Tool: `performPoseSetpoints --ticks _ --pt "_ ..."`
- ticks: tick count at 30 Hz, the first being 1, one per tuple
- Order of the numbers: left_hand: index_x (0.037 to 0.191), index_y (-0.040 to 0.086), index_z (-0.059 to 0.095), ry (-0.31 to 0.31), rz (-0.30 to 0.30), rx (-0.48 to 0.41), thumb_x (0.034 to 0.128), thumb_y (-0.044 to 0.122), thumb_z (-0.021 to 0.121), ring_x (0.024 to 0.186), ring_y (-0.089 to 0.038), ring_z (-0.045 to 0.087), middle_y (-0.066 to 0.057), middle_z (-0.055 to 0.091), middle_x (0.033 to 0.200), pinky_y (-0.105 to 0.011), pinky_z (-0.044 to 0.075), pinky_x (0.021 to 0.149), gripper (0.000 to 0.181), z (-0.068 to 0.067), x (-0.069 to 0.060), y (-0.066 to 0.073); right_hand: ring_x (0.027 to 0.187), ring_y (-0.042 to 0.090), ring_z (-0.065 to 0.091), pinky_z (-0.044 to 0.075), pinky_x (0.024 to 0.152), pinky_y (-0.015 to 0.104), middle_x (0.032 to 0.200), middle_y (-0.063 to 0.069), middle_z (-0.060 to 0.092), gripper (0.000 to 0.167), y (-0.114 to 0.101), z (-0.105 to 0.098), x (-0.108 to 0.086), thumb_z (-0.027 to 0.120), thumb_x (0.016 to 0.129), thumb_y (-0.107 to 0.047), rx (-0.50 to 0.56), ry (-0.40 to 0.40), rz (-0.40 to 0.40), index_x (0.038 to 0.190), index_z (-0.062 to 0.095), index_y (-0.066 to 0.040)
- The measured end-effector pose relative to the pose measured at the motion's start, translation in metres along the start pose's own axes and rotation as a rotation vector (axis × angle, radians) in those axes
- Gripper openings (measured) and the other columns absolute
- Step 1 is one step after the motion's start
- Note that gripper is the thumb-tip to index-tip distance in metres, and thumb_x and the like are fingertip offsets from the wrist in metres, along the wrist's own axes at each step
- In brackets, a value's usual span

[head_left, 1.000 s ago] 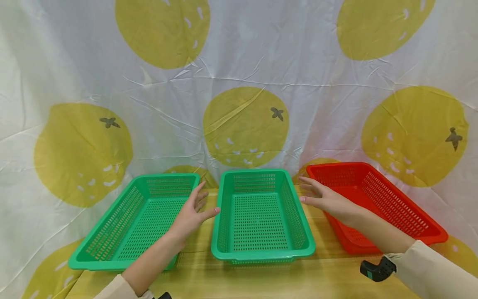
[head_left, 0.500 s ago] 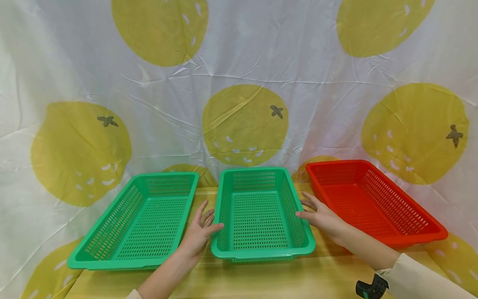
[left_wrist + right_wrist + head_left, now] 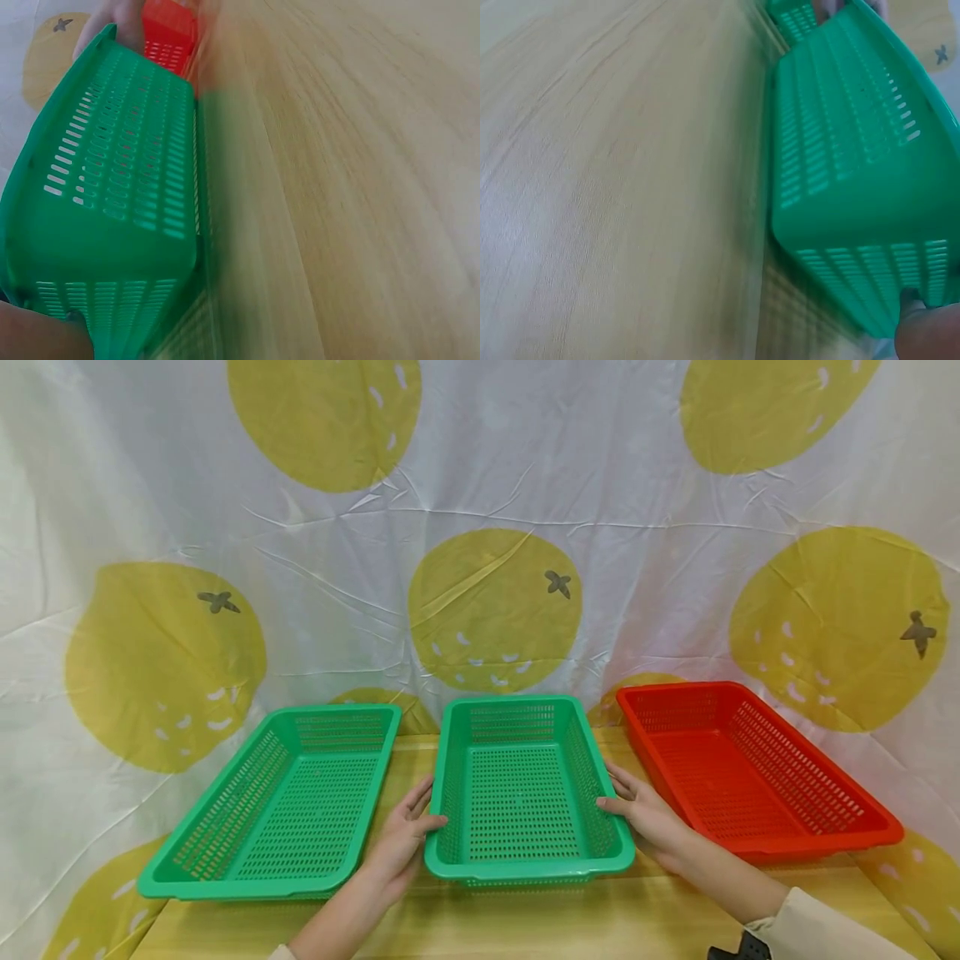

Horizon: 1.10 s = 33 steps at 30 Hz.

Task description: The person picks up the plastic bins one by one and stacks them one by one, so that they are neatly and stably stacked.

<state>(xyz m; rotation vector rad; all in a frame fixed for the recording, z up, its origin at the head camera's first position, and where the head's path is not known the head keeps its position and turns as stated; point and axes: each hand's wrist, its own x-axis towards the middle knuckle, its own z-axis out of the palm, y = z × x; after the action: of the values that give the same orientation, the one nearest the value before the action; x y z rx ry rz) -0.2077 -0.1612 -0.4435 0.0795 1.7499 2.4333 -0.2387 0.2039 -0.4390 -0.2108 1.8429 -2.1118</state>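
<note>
In the head view, the middle green plastic basket (image 3: 517,867) stands upright on the table, with nothing in it. My left hand (image 3: 399,843) grips its left rim, thumb over the top and fingers along the outer wall. On the opposite side, my right hand (image 3: 651,820) holds the right rim the same way. The left wrist view shows the basket's slotted front wall (image 3: 120,150) close up, with part of my left hand (image 3: 41,334) at the lower corner. In the right wrist view, a fingertip of my right hand (image 3: 930,330) presses against the slotted side.
Another green basket (image 3: 247,890) stands to the left, and a red basket (image 3: 810,842) sits angled to the right. All rest on a wood-grain table (image 3: 525,927). Behind them hangs a white curtain (image 3: 337,635) with yellow fruit prints.
Both hands have come down and inward from above the gaps beside the middle green basket, and now hold its side rims. The baskets have not visibly moved.
</note>
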Motion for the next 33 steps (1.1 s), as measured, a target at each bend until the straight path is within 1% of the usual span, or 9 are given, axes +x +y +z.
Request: performPoseSetpoints --ticks 2,5,8,11,13,19,22,28,33 --pt "0.164 -0.002 0.013 0.000 -0.002 -0.017 0.0923 -0.013 0.053 0.153 -0.038 0.015 -0.024 0.009 0.169 -0.022 0.044 0.101 0.083 0.000 0.000 -0.001 0.135 0.039 0.049 0.050 0.104 0.048 0.169 0.021 0.013 0.077 0.001 0.001 0.001 0.050 0.107 -0.001 0.019 -0.001 -0.005 0.166 0.001 -0.005" --pt "0.164 -0.002 0.012 0.000 -0.005 -0.023 0.0934 -0.012 0.052 0.154 -0.037 0.015 -0.024 0.009 0.169 -0.020 0.045 0.100 0.082 -0.001 0.000 -0.002 0.135 0.038 0.049 0.049 0.104 0.047 0.169 0.021 0.014 0.077 0.002 0.001 0.002 0.050 0.107 -0.001 0.030 0.002 -0.006 0.166 0.001 -0.004" --pt "0.164 -0.001 0.011 0.002 -0.005 -0.019 0.0931 -0.011 0.052 0.154 -0.037 0.015 -0.024 0.010 0.169 -0.022 0.043 0.103 0.082 -0.001 0.001 -0.003 0.135 0.039 0.049 0.049 0.105 0.048 0.169 0.020 0.014 0.076 0.003 0.002 0.002 0.050 0.107 0.000 0.040 0.002 -0.003 0.166 0.001 -0.004" --pt "0.164 -0.001 0.011 0.001 -0.005 -0.015 0.0928 -0.011 0.051 0.153 -0.038 0.017 -0.024 0.011 0.169 -0.027 0.041 0.107 0.083 -0.002 0.002 -0.003 0.135 0.038 0.050 0.049 0.104 0.048 0.169 0.020 0.014 0.076 0.004 0.002 0.002 0.050 0.107 0.000 0.045 0.004 -0.001 0.166 0.001 -0.004" --pt "0.164 -0.001 0.011 0.002 -0.012 -0.017 0.0927 -0.011 0.052 0.153 -0.037 0.018 -0.023 0.012 0.169 -0.028 0.042 0.107 0.083 -0.002 0.002 -0.002 0.134 0.037 0.051 0.050 0.104 0.048 0.169 0.020 0.014 0.076 0.004 0.002 0.001 0.050 0.107 0.000 0.045 0.007 -0.002 0.166 0.001 -0.003" --pt "0.164 -0.001 0.016 0.015 -0.016 -0.014 0.0912 -0.011 0.052 0.152 -0.036 0.021 -0.023 0.015 0.168 -0.022 0.046 0.099 0.082 -0.001 0.003 0.002 0.131 0.036 0.055 0.052 0.101 0.048 0.169 0.020 0.014 0.077 0.000 0.002 -0.001 0.052 0.107 -0.003 0.043 0.001 -0.006 0.166 0.001 -0.003" --pt "0.163 -0.001 0.017 0.013 -0.011 -0.016 0.0913 -0.010 0.053 0.152 -0.035 0.022 -0.022 0.016 0.168 -0.021 0.046 0.098 0.081 0.000 0.004 0.006 0.129 0.037 0.057 0.052 0.100 0.049 0.169 0.020 0.016 0.078 -0.002 0.001 -0.002 0.053 0.107 -0.003 0.045 0.006 -0.007 0.166 0.003 -0.004" --pt "0.163 -0.001 0.017 -0.003 -0.008 -0.035 0.0922 -0.011 0.053 0.152 -0.033 0.021 -0.020 0.014 0.169 -0.023 0.045 0.102 0.081 0.002 0.002 0.014 0.129 0.036 0.057 0.052 0.100 0.050 0.170 0.018 0.016 0.078 -0.009 -0.001 -0.003 0.054 0.107 -0.003 0.037 -0.004 -0.027 0.166 0.003 -0.005" --pt "0.163 -0.001 0.017 -0.009 0.001 -0.063 0.0923 -0.012 0.051 0.152 -0.032 0.021 -0.019 0.015 0.169 -0.029 0.041 0.110 0.080 0.003 0.002 0.021 0.129 0.038 0.057 0.051 0.101 0.051 0.170 0.017 0.015 0.080 -0.017 -0.001 -0.006 0.055 0.107 -0.005 0.029 -0.026 -0.042 0.166 0.002 -0.005"
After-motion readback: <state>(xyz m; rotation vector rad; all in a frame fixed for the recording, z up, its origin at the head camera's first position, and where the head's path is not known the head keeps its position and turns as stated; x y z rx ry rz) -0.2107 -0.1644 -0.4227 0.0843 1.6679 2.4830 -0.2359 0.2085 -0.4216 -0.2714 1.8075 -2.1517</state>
